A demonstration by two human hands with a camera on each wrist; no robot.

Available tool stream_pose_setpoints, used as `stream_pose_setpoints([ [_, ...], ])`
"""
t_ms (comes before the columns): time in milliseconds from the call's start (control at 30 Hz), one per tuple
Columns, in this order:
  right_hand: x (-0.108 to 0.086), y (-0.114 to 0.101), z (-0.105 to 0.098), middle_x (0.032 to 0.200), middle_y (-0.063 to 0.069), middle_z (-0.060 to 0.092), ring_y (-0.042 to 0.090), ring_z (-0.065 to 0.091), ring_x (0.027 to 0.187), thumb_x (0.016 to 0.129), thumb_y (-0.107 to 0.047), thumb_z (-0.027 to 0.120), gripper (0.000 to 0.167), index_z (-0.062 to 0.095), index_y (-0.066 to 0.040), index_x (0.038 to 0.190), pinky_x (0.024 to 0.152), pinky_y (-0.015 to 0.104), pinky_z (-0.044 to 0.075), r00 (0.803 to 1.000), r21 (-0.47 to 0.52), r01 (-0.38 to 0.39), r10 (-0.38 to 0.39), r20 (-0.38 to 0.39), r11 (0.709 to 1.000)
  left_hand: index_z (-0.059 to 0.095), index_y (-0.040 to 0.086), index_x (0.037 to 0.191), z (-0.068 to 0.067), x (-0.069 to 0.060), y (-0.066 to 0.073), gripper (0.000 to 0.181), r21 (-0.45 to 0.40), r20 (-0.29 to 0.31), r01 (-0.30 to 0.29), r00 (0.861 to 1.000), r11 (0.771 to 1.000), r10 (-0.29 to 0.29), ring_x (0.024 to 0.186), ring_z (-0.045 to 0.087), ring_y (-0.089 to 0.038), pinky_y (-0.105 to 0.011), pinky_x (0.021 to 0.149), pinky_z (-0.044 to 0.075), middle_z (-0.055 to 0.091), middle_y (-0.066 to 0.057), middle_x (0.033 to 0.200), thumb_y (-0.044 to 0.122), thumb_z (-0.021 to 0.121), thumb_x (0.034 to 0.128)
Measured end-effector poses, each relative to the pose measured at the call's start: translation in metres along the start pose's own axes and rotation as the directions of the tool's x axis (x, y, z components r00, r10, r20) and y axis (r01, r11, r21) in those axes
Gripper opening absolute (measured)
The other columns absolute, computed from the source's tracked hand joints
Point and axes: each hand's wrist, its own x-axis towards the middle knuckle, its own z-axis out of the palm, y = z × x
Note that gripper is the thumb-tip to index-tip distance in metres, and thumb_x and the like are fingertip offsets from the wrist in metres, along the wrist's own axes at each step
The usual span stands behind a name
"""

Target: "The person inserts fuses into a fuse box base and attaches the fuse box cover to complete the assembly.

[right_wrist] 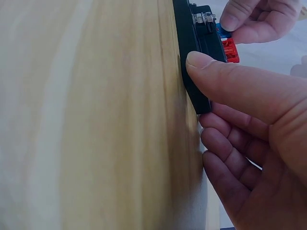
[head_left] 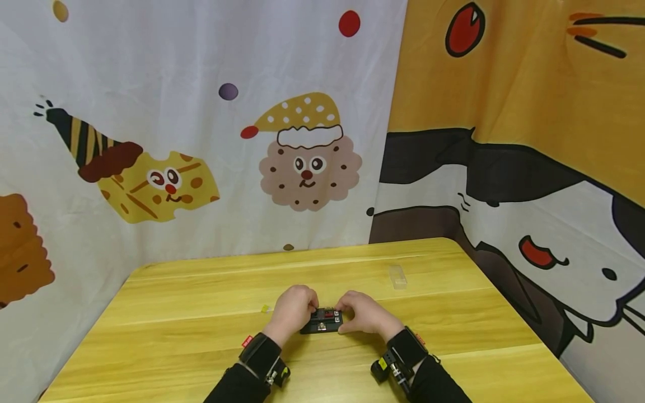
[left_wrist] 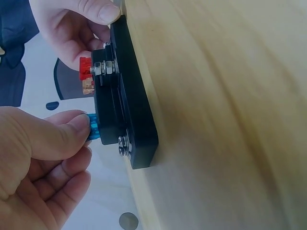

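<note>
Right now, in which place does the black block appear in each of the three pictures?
Head: black block is below centre, between the left hand and right hand.
Left wrist: black block is left of centre, its long side running steeply.
Right wrist: black block is at the top, right of centre, partly covered by the right hand.
Shared landmark: the red piece on it.

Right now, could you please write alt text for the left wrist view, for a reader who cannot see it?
A left hand pinches a blue fuse at a black block on a wooden table, while the right hand grips the block's far end. A red fuse and an orange fuse stick out nearer the right hand.
</note>
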Motion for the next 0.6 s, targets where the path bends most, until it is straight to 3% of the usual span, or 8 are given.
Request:
stream_pose_setpoints([
  [600, -0.0006, -0.0011, -0.0008, 0.104, 0.002, 0.061, 0.023, 0.06, 0.096, 0.073, -0.02, 0.089, 0.041, 0.069, -0.006, 0.105, 0.088, 0.041, 0.048, 1.0, 0.002, 0.005, -0.005, -0.001, 1.0, 0.069, 0.014, 0.068, 0.0001, -0.0001, 0.004, 0.022, 0.02, -0.005, 0.029, 1.0, 0.999, -0.029, 0.067, 0.057, -0.013, -0.031, 0.063, 0.051, 0.061, 0.003, 0.07, -0.007, 0.075, 0.0728],
])
